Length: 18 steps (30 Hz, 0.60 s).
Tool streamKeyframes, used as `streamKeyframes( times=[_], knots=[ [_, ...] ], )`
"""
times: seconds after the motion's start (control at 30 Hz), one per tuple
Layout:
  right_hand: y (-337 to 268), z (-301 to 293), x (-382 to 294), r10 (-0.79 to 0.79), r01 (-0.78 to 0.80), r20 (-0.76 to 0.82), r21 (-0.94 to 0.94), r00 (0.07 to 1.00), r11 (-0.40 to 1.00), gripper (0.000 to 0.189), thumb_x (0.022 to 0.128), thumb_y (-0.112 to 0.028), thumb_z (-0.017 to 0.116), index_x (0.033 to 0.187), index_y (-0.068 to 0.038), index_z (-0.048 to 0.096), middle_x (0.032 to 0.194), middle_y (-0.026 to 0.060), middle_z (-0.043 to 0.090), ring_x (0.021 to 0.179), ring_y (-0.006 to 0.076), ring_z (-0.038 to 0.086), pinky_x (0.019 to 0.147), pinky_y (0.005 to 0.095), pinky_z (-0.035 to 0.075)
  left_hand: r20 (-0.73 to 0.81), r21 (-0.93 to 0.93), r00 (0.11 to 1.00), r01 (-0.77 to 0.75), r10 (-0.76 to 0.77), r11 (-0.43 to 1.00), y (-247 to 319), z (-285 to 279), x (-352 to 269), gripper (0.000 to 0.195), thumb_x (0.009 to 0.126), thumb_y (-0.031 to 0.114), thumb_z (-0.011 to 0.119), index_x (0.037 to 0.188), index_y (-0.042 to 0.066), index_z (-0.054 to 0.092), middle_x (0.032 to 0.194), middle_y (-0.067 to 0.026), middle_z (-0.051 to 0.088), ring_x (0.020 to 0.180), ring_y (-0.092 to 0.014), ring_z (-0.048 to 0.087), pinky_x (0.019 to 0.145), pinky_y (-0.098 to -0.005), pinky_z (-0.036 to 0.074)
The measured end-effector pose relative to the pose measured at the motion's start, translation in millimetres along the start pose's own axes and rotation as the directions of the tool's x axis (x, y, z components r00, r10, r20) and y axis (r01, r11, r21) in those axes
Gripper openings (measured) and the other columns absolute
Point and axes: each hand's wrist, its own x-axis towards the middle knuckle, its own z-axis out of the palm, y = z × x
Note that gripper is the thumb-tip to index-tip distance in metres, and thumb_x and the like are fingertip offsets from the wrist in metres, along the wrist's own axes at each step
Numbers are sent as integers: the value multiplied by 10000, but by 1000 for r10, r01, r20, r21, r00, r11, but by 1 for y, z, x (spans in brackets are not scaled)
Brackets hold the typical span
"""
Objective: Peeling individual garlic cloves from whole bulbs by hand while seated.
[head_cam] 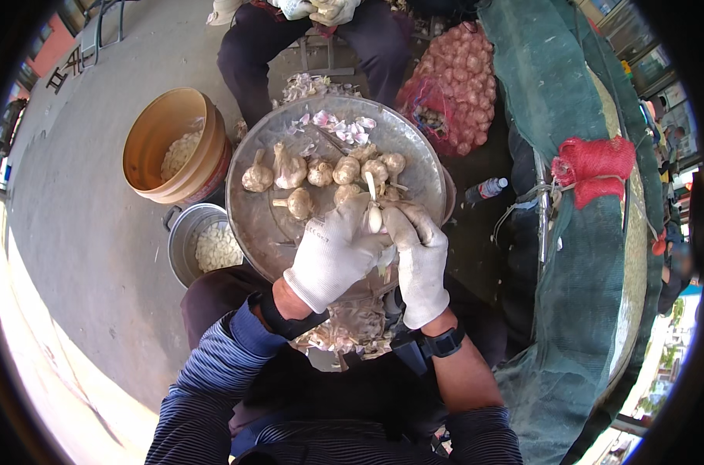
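Note:
My left hand, in a white knit glove, and my right hand, gloved alike, meet above the near part of a round metal tray. Between their fingertips is a partly peeled garlic piece with a pale stem sticking up; both hands grip it, though the fingers hide its lower part. Several whole garlic bulbs with dry skins lie across the middle of the tray. Pink and white garlic skins are scattered near its far rim.
Left of the tray stand an orange-brown bucket and a metal pot, both holding peeled cloves. Beyond it sits another person with gloved hands. A red mesh sack of garlic, a plastic bottle and green netting are at right.

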Motion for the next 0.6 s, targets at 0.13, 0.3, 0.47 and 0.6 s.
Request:
streamKeyframes(
  times=[0.13, 0.3, 0.47, 0.6],
  knots=[
    [0, -1, -1, 61, -60, -33, 20, 998, 998, 136, 980, -69, 664, 1052, 38, 708, 1025, 44, 667, 910, 108, 620, 827, 258, 501, 23, -124, 998, 57, -55, 991, 0, 0, 2, 325, 865, 89, 732, 1137, -21, 593, 795, -131, 661, 693, -235, 665, 598, -348, 516],
    [-9, -8, 0, 201, -201, 8, 56, 980, 978, 158, 993, -103, 667, 1068, 29, 711, 982, 16, 678, 854, 86, 614, 793, 251, 508, 43, -208, 998, 60, -52, 976, -1, -5, 0, 273, 857, 165, 748, 1025, 2, 608, 759, -185, 672, 701, -306, 709, 624, -400, 535],
    [-5, -16, 1, 150, -151, 30, 7, 988, 989, 180, 986, -123, 660, 1087, 14, 717, 922, -3, 672, 868, 66, 601, 776, 249, 503, 137, -231, 985, 133, -103, 964, 6, -11, 0, 250, 869, 126, 760, 1038, 9, 618, 754, -111, 684, 690, -168, 686, 620, -332, 536],
    [0, -14, -1, 43, -45, -14, -126, 999, 991, 199, 956, -106, 718, 1124, -1, 708, 1064, 69, 708, 910, 152, 667, 826, 302, 537, 77, -158, 996, 48, -37, 986, 6, -6, 2, 264, 865, 126, 756, 1053, 8, 613, 763, -115, 693, 688, -177, 692, 629, -336, 542]
  ],
)
